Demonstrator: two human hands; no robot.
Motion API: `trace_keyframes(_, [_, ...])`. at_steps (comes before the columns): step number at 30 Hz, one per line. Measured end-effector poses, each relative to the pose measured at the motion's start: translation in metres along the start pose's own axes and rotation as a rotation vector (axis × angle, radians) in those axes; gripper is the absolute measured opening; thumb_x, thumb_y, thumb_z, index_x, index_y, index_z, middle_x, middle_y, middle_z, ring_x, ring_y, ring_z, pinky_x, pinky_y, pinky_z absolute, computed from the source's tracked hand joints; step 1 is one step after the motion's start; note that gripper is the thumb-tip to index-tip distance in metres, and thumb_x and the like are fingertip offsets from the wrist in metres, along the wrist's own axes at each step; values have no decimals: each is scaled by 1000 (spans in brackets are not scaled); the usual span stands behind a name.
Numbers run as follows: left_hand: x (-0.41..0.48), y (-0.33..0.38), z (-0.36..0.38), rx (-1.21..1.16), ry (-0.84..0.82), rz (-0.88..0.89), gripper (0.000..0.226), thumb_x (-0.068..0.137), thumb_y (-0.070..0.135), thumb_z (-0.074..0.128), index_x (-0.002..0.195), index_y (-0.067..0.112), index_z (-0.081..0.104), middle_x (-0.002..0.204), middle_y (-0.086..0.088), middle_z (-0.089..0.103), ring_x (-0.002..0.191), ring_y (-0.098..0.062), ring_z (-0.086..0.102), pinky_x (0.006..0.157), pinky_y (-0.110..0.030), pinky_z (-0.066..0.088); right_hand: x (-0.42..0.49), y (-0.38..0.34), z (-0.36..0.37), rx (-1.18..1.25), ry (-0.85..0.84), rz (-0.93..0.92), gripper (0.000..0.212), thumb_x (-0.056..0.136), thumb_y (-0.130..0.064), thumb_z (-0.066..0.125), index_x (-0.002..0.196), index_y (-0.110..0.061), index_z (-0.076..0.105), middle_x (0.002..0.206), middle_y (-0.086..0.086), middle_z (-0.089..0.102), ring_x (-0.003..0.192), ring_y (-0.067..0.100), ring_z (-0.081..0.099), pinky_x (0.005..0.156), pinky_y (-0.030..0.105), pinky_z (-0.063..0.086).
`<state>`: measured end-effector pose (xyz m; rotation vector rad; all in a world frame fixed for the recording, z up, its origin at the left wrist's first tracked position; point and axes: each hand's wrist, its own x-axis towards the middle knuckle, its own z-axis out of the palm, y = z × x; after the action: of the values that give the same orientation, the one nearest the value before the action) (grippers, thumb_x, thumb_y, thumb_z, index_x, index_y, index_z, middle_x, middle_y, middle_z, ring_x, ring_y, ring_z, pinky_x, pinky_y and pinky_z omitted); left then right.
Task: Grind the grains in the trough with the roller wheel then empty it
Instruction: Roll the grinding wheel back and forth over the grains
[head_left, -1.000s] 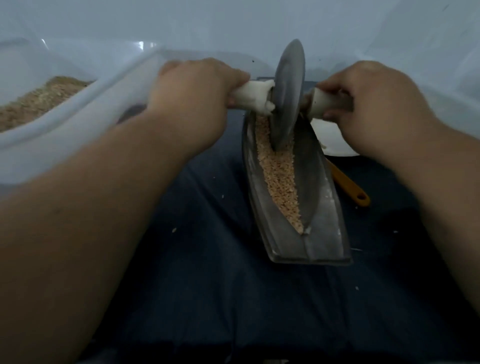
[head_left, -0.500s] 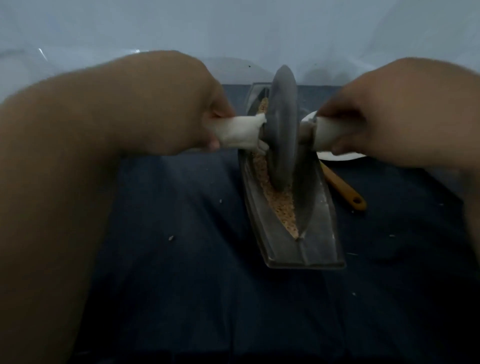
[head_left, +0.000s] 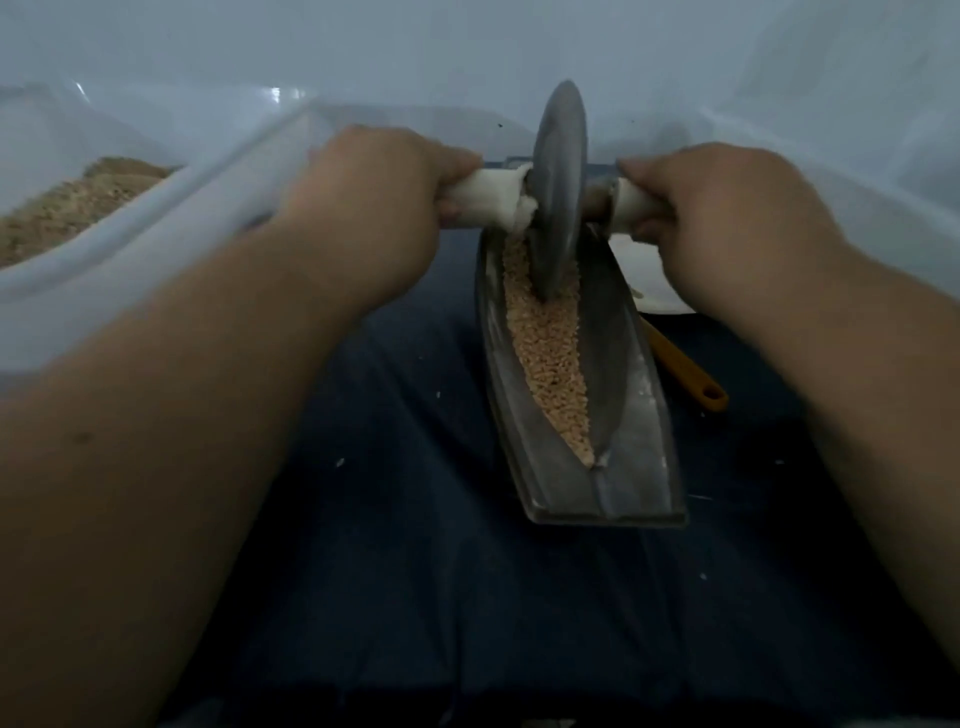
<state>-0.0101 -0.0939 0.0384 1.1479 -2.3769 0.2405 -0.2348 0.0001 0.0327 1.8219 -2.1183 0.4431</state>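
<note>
The left hand (head_left: 374, 197) and right hand (head_left: 727, 208) each curl tightly round 1 end of the white cloth-wrapped axle (head_left: 488, 205) of the grey metal disc-shaped roller wheel (head_left: 560, 187). The wheel stands upright, its lower edge sunk into the pale tan grains (head_left: 550, 353) at the far end of the long, boat-shaped grey metal trough (head_left: 639, 457). The trough lies on a dark blue cloth (head_left: 389, 519). An orange utensil handle (head_left: 685, 374) lies just right of it. A translucent plastic tub (head_left: 208, 208) of brownish meal (head_left: 67, 208) sits at far left.
</note>
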Motion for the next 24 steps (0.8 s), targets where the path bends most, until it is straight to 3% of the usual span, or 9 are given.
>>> trace_keyframes(2, [4,-1,15,86,65,-28,46,98,16,46,141,33,45,143,1,51,140,-24,34,119,-50,4,6,0,9,88,109,-12,52,93,-4,57,143,-16,47,138,14,53,128,32,45,107,36,32])
trace_keyframes(4, [7,-3,25,148,113,-34,48,99,17,42,145,30,39,148,3,44,145,-23,25,118,-53,-4,10,0,14,90,154,-34,52,94,-7,56,144,-11,44,146,13,44,135,31,37,112,35,25])
trace_keyframes(7, [10,0,24,125,103,-10,50,93,11,49,142,23,45,142,-7,50,133,-32,41,115,-49,23,12,1,17,33,127,-31,44,91,-7,58,135,-10,53,130,18,55,117,37,49,97,41,39])
trace_keyframes(9, [11,4,11,188,89,44,42,89,11,55,129,23,57,123,-13,61,112,-37,54,91,-46,45,11,2,7,-40,60,-32,30,88,-12,63,118,-17,63,106,15,62,91,33,53,73,37,42])
trace_keyframes(11, [10,5,-7,269,48,124,37,87,18,61,121,31,63,107,-11,66,96,-36,60,75,-40,44,6,6,-10,-90,-66,-75,26,86,-22,69,112,-24,66,91,7,60,78,24,48,66,33,36])
trace_keyframes(14, [-2,8,-37,264,-108,274,36,84,35,63,120,36,66,98,-6,69,88,-31,61,80,-41,48,-5,14,-42,-122,-266,-194,39,78,-46,69,114,-32,67,74,-13,52,66,10,46,57,29,33])
trace_keyframes(17, [-16,9,-57,172,-268,289,47,75,41,62,121,37,66,98,0,70,89,-23,60,85,-35,39,-22,13,-65,-67,-401,-220,50,62,-64,58,109,-49,64,73,-28,53,67,-5,46,59,20,31])
trace_keyframes(20, [-20,8,-58,95,-246,228,49,78,40,61,127,41,60,111,4,68,102,-21,57,84,-30,30,-27,15,-61,-20,-395,-203,47,65,-60,58,111,-50,64,80,-20,61,70,2,52,61,28,37])
trace_keyframes(24, [-13,9,-28,140,-60,137,44,90,26,62,132,38,57,123,-8,64,111,-32,56,92,-42,42,-15,9,-28,-68,-163,-126,47,86,-32,68,132,-36,58,87,-4,60,79,18,52,66,31,33])
